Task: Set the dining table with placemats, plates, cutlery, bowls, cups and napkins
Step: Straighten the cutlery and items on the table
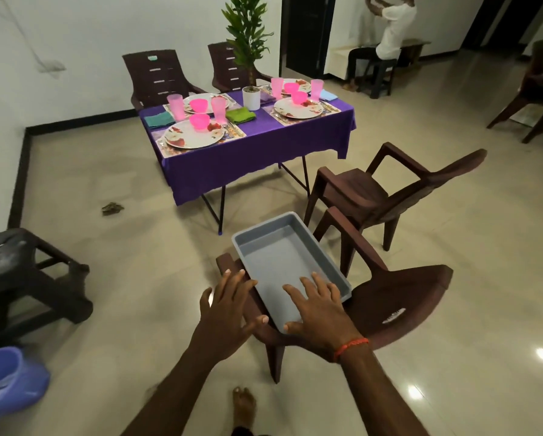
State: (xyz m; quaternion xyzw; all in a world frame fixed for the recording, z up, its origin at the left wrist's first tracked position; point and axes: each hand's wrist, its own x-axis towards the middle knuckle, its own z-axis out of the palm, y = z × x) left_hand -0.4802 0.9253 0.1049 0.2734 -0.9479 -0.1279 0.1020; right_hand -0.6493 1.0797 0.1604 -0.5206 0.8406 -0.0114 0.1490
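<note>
Both hands reach out low in front, fingers straight and fanned apart, holding nothing. The left grip (229,306) hangs over the near left edge of a grey tray (276,256). The right grip (319,313) lies palm-down over the tray's near end, with a red thread (350,346) round its wrist. Whether either palm actually touches the tray cannot be told. The tray lies across the arms of a brown plastic chair (399,297) directly beneath the grips, and a second brown chair (358,187) stands just beyond it, ahead and to the right of the right grip. Well ahead of both grips and far out of reach stands the counter (254,162) under a purple cloth, laid for four. It carries flowered plates (182,138) on placemats (237,132), pink bowls (199,121) sitting on the plates, pink cups (219,109) beside them, folded napkins (240,115) in green, teal and blue, and cutlery (232,125) alongside the plates, too small to tell apart. A potted plant (251,97) stands at the counter's middle. Left of the left grip sits a dark stool (27,269), with a blue bucket (9,379) nearer on the floor. A bare foot (244,404) shows below the grips.
</note>
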